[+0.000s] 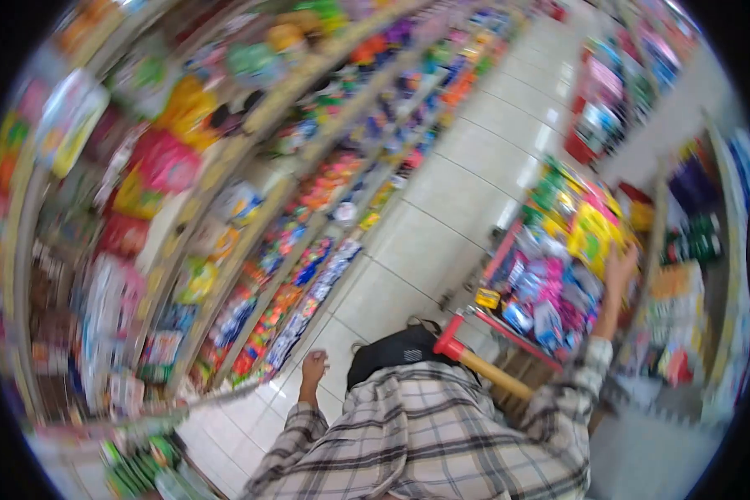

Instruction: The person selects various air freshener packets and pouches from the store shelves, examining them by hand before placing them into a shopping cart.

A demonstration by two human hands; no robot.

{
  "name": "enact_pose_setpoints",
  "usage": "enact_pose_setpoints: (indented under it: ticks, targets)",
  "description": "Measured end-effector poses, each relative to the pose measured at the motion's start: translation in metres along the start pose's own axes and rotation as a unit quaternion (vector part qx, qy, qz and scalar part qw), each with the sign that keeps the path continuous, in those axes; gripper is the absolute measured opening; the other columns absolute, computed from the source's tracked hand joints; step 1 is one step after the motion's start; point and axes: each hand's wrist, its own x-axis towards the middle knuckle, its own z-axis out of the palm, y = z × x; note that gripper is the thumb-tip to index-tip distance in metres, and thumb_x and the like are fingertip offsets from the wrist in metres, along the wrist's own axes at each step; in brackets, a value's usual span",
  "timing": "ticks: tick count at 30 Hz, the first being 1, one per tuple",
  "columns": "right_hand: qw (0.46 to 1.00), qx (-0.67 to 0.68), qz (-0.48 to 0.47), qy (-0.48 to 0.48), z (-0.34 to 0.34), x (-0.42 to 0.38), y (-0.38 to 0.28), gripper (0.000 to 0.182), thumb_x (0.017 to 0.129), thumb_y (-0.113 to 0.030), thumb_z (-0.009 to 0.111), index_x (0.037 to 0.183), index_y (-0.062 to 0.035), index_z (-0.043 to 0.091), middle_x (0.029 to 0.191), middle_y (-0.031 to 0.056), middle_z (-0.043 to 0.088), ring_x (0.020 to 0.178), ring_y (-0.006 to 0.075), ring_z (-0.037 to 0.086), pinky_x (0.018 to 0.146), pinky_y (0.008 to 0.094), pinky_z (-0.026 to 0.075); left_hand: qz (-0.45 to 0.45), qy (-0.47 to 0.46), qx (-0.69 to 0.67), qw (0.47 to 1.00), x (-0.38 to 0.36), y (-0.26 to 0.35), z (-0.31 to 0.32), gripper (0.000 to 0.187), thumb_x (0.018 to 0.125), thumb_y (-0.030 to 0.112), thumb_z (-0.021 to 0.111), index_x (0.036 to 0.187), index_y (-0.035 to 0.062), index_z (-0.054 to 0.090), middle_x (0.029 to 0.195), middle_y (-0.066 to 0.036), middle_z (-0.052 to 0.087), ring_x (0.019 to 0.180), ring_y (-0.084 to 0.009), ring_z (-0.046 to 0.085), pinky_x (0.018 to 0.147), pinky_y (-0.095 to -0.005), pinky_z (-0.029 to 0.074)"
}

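Note:
My right hand point(621, 265) is at the edge of a bright yellow packet point(593, 236), its fingers closed on that edge as far as the blur shows. The packet lies atop a heap of shiny pink, purple and silver packets point(550, 287) in a red-rimmed shopping cart point(521, 343). Low on the other side, my left hand point(314, 367) hangs over the tiled floor, holding nothing, with its fingers loosely apart. Between my body and the cart runs the cart's handle point(496, 375), which neither hand touches. A black bag point(400, 354) sits at my waist.
Long shelves point(250, 142) of colourful packaged goods line the left. A tiled aisle point(450, 183) runs forward beside the cart. More shelves point(717, 275) stand close on the right, and a red bin of goods point(583, 137) is farther ahead. Green packages point(146, 467) lie at lower left.

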Motion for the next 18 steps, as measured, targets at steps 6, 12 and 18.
enact_pose_setpoints:
  ticks: [6, 12, 18]
  targets:
    - [0.997, 0.023, -0.038, -0.056, 0.007, -0.001, -0.036, 0.049, 0.09, -0.033, 0.064, 0.119, 0.006, 0.053, 0.116, 0.022, 0.057, 0.111, 0.0331, 0.053, 0.097, 0.0393, 0.04, 0.45, 0.241, 0.087, 0.856, -0.008, 0.242, -0.031, 0.02, 0.091, 0.019, 0.063, 0.103, 0.002, 0.062, 0.089, -0.009, 0.067, 0.077, -0.0129, 0.063, 0.064, -0.0272, 0.049]
    - [0.992, 0.084, -0.037, -0.085, 0.009, -0.007, -0.064, 0.053, 0.092, -0.036, 0.061, 0.125, 0.0046, 0.05, 0.125, 0.0206, 0.054, 0.118, 0.0305, 0.05, 0.101, 0.0381, 0.036, 0.546, 0.355, 0.052, 0.757, -0.051, 0.444, -0.116, 0.026, 0.083, 0.015, 0.07, 0.104, 0.0042, 0.06, 0.09, -0.007, 0.064, 0.071, -0.017, 0.056, 0.063, -0.0289, 0.046]
    - [0.992, 0.105, -0.022, -0.067, -0.012, -0.017, -0.079, 0.051, 0.093, -0.035, 0.06, 0.125, 0.0036, 0.051, 0.125, 0.0189, 0.055, 0.117, 0.0298, 0.051, 0.101, 0.0378, 0.037, 0.506, 0.568, 0.096, 0.642, 0.024, 0.522, -0.217, 0.047, 0.076, 0.022, 0.075, 0.117, 0.0061, 0.057, 0.112, -0.013, 0.063, 0.096, -0.0281, 0.062, 0.08, -0.038, 0.049]
